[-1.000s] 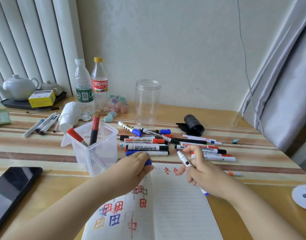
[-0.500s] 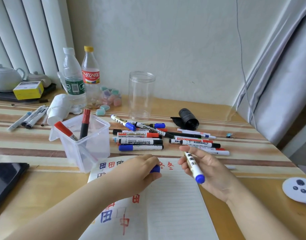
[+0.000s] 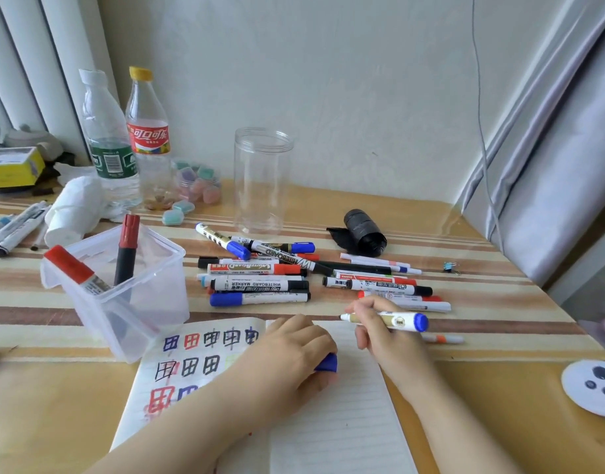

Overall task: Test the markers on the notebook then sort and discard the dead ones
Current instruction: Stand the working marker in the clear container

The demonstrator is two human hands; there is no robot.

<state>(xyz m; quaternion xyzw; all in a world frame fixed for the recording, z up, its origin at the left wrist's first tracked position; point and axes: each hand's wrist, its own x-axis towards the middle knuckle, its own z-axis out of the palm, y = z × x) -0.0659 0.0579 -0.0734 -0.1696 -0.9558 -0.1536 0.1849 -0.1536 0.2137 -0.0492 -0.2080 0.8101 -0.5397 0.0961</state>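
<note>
Swung level since half a second ago, the blue marker (image 3: 384, 319) lies pinched in the right hand (image 3: 383, 331), bare tip pointing left. Left hand (image 3: 294, 350) holds its blue cap (image 3: 326, 363) on the notebook (image 3: 335, 422) below. Testing step: next, probably tip down to paper.

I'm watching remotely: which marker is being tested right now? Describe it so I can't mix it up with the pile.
Start at the open notebook in front of the person. Just above its top edge, the right hand holds a marker lying sideways. It is off the table, uncapped with the tip pointing left and a blue end to the right, while the pile's markers lie flat.
</note>
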